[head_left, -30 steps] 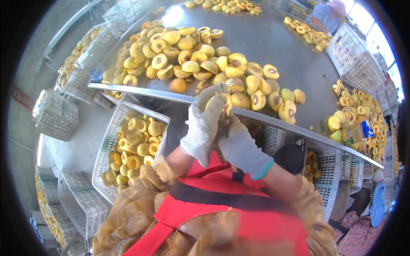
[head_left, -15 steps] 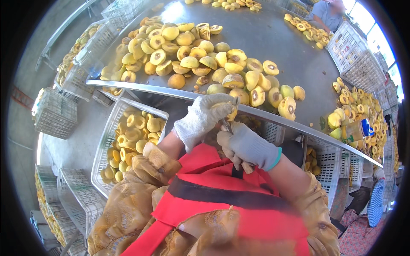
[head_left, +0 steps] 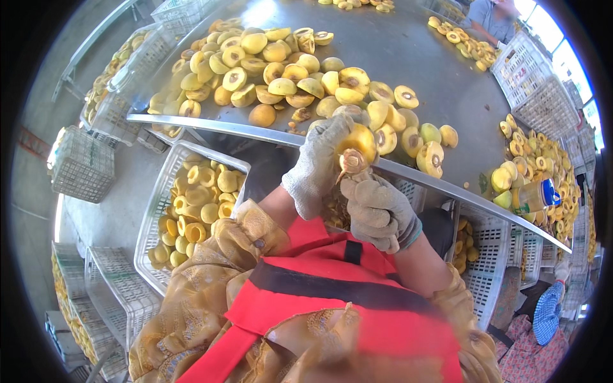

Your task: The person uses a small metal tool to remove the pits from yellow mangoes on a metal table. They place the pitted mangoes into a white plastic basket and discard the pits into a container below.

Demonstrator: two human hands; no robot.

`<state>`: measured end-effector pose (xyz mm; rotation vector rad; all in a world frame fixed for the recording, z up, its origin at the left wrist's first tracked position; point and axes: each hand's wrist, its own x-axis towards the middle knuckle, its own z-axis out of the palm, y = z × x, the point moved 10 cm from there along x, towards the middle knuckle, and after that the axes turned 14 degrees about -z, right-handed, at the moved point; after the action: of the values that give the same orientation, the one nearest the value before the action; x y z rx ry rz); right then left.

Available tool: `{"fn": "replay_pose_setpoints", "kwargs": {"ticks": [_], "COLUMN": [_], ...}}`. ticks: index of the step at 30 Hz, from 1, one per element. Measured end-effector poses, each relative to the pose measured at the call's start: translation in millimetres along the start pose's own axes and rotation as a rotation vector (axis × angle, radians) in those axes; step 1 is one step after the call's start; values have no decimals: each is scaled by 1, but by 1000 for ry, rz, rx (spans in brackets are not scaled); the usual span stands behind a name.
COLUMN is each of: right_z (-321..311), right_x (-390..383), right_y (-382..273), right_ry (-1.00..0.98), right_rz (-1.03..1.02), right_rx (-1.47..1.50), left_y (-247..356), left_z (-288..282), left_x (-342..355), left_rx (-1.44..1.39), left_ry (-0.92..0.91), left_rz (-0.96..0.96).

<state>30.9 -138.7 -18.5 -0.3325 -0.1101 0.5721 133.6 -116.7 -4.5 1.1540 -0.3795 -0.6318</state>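
My left hand point(head_left: 319, 159), in a whitish work glove, grips a yellow peach half point(head_left: 362, 139) just off the table's near edge. The cut side is turned toward me. A brown pit point(head_left: 351, 161) stands out of its lower side, close to my right fingertips. My gloved right hand point(head_left: 378, 210) is closed just below the fruit around a small hand tool. The fist hides most of that tool, so its working end does not show. Beyond both hands, halved peaches point(head_left: 281, 70) lie piled on the metal table point(head_left: 408, 54).
The table's raised metal edge point(head_left: 230, 131) runs across in front of me. Left of my lap stands a white crate point(head_left: 155, 220) of pitted halves. A clear jar with a blue lid point(head_left: 549, 191) stands by more peaches at right. A co-worker point(head_left: 491, 22) is across the table.
My left hand has turned the peach half so its cut side and pit show. My right hand has rolled over and shifted slightly right and down; the metal tool end is now hidden.
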Motion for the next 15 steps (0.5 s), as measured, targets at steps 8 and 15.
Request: {"fn": "replay_pose_setpoints", "kwargs": {"ticks": [8, 15], "right_z": [-27, -63], "right_x": [-15, -68], "right_y": [-43, -77], "right_ry": [302, 516], "right_rz": [-159, -206], "right_rx": [-611, -760], "left_y": [28, 69], "left_z": [-50, -125], "left_x": [-25, -98], "left_rx": [282, 1545], "left_ry": [409, 433], "left_rz": [251, -428]}}
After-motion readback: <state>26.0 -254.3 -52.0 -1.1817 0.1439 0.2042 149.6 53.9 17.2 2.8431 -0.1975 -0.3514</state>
